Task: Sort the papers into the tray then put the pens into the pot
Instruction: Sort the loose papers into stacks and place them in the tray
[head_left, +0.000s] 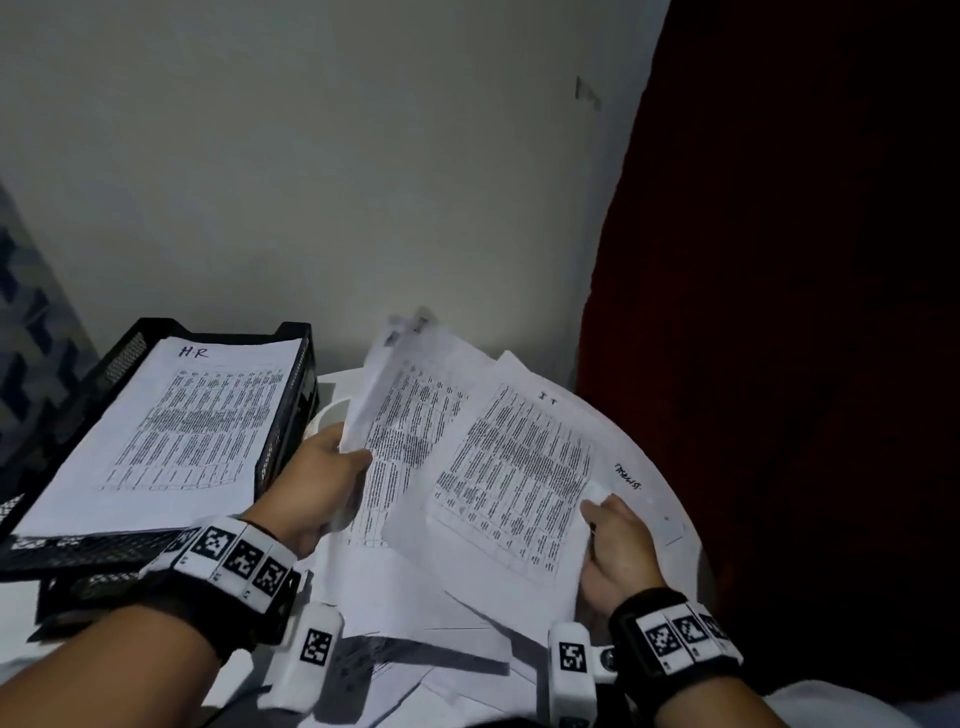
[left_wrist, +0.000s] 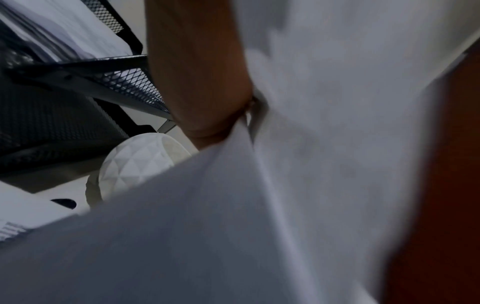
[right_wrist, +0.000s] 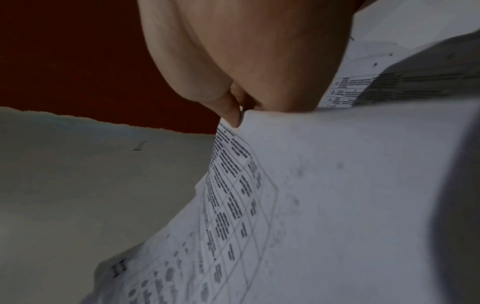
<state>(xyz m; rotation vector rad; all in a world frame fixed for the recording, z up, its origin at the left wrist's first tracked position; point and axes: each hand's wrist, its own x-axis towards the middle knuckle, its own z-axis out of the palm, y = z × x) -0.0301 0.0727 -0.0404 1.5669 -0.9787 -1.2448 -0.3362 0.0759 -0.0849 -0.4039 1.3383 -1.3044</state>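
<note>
My left hand (head_left: 332, 470) pinches a printed sheet (head_left: 402, 415) by its left edge, and the sheet is lifted and blurred. My right hand (head_left: 605, 525) pinches the lower right corner of another printed sheet (head_left: 519, 473) marked "IT". A black mesh tray (head_left: 291, 410) at the left holds a stack whose top sheet is marked "HR" (head_left: 195, 423). A white faceted pot (left_wrist: 135, 166) stands just right of the tray, mostly hidden behind the lifted sheet. More loose papers (head_left: 447, 639) lie under my hands. No pens show.
The round white table (head_left: 660, 499) ends at the right next to a dark red curtain (head_left: 779, 312). A pale wall (head_left: 311, 182) stands behind. A lower black tray tier (head_left: 104, 582) sits under the top one.
</note>
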